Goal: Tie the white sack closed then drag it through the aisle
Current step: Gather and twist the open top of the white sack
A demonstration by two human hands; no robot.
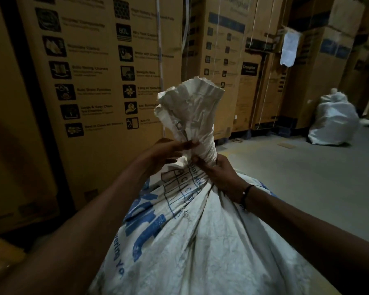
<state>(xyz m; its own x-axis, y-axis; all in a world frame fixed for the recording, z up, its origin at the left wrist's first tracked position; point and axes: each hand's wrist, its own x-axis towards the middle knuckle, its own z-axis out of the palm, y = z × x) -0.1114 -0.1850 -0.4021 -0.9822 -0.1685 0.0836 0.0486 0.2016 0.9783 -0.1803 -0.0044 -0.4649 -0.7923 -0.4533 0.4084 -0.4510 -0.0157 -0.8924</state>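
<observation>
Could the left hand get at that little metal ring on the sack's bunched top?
Probably yes. The left hand already pinches the white sack at its gathered neck, just below the metal ring. Nothing covers the ring, and the right hand grips lower down.

Grey concrete floor (285, 179), tall cardboard boxes (232, 81) standing along it, second white sack (333, 122) (tied shut) near them

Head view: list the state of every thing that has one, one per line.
White sack: full, neck gathered and twisted, upright, no tie visible.
Left hand: pinching the neck.
Right hand: grip curled round the neck's base.
Second white sack: on the floor, top bunched.
Cardboard cartons: stacked, closed.
</observation>
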